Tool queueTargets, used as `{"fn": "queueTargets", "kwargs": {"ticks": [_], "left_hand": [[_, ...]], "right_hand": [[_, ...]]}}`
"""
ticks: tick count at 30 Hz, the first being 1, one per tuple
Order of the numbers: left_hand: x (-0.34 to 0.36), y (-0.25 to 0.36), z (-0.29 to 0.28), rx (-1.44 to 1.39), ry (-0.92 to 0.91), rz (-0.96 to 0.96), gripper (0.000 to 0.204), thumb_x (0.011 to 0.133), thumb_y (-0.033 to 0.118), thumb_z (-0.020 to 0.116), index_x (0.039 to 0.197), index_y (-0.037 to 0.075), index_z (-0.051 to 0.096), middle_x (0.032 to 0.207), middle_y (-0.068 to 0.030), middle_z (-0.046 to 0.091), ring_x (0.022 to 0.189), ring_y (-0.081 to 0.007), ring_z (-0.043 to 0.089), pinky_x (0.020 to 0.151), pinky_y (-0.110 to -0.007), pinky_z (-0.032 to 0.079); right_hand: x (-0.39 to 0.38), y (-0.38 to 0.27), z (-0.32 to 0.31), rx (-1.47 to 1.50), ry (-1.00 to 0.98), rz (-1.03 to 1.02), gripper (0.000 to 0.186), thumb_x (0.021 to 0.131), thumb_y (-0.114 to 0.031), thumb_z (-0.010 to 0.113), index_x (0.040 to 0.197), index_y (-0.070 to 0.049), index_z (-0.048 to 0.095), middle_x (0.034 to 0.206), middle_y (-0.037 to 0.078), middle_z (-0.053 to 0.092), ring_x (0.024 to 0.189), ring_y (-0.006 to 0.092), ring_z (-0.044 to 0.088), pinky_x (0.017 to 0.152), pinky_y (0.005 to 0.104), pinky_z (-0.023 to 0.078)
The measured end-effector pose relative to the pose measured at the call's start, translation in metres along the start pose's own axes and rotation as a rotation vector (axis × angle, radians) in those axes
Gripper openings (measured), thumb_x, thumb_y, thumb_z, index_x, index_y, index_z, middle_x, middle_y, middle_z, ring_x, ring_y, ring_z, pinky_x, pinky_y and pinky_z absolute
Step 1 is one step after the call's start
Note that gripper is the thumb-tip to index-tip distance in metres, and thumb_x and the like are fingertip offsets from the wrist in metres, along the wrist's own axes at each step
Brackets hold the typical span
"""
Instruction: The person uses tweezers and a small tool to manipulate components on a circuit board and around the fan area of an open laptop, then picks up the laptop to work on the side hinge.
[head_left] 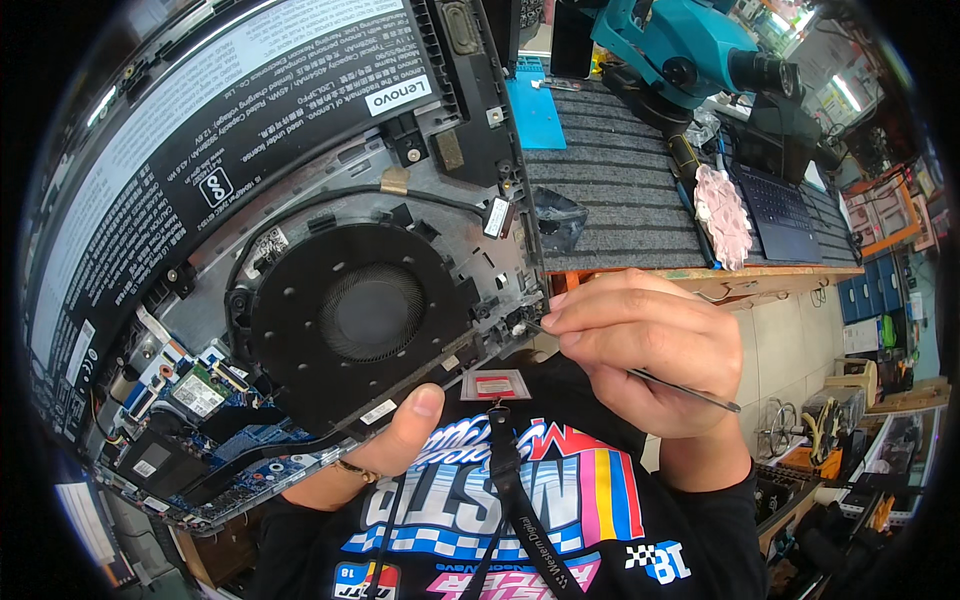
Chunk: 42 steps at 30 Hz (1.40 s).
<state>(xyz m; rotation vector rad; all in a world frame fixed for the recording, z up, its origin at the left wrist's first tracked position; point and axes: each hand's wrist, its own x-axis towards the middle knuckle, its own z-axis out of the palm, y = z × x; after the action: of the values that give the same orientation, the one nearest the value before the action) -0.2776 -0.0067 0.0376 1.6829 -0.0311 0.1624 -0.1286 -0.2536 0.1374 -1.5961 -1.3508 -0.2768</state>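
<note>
An opened laptop base (470,265) is tilted up close in front of me, its inside showing a black battery (250,110), a round black cooling fan (370,310) and a blue circuit board (215,400). My left hand (405,435) grips the base's near edge, thumb on top and the other fingers hidden beneath. Pinched in my right hand (650,345) is a thin dark metal tool (690,389), its rear end sticking out past the palm. Its front end meets the base's right corner, at a small metal hinge area (510,320). The exact contact is hard to make out.
Behind the base stands a workbench with a grey ribbed mat (620,200). On it are a teal microscope (680,60), a blue pad (535,110), a dark laptop (780,205) and a pinkish bumpy piece (722,215). Shelves and a chair stand at the right.
</note>
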Motion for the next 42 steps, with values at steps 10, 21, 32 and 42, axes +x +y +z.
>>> {"fn": "queueTargets", "kwargs": {"ticks": [10, 21, 32, 42], "left_hand": [[0.000, -0.001, -0.004, 0.006, -0.009, -0.008, 0.046, 0.107, 0.029, 0.066, 0.145, 0.003, 0.066, 0.141, -0.0183, 0.071, 0.131, -0.0356, 0.068, 0.110, -0.050, 0.055], [-0.004, 0.002, -0.007, 0.015, -0.013, -0.013, 0.045, 0.108, 0.029, 0.065, 0.144, 0.003, 0.067, 0.140, -0.0182, 0.072, 0.131, -0.0355, 0.068, 0.111, -0.049, 0.054], [-0.004, 0.001, -0.010, 0.014, -0.026, -0.016, 0.044, 0.108, 0.029, 0.064, 0.143, 0.004, 0.068, 0.140, -0.0181, 0.072, 0.131, -0.0355, 0.068, 0.111, -0.049, 0.053], [-0.002, 0.005, -0.020, 0.006, -0.033, -0.024, 0.043, 0.109, 0.030, 0.064, 0.143, 0.004, 0.069, 0.139, -0.0180, 0.073, 0.131, -0.0355, 0.068, 0.112, -0.049, 0.053]], "right_hand": [[0.003, 0.000, 0.000, 0.011, 0.005, 0.019, 0.022, 0.075, 0.013, 0.078, 0.095, 0.005, 0.077, 0.096, 0.018, 0.079, 0.092, 0.0359, 0.079, 0.084, 0.0430, 0.064], [0.000, 0.002, 0.001, 0.080, 0.047, 0.037, 0.021, 0.077, 0.011, 0.079, 0.097, 0.004, 0.079, 0.098, 0.018, 0.082, 0.095, 0.0358, 0.081, 0.087, 0.0437, 0.065], [-0.008, 0.004, 0.008, 0.020, 0.060, 0.023, 0.023, 0.078, 0.012, 0.079, 0.099, 0.004, 0.079, 0.101, 0.018, 0.082, 0.100, 0.0362, 0.081, 0.089, 0.0433, 0.064], [-0.003, 0.006, 0.005, 0.097, 0.056, 0.057, 0.022, 0.076, 0.014, 0.078, 0.096, 0.004, 0.078, 0.096, 0.018, 0.081, 0.094, 0.0345, 0.080, 0.084, 0.0424, 0.064]]}}
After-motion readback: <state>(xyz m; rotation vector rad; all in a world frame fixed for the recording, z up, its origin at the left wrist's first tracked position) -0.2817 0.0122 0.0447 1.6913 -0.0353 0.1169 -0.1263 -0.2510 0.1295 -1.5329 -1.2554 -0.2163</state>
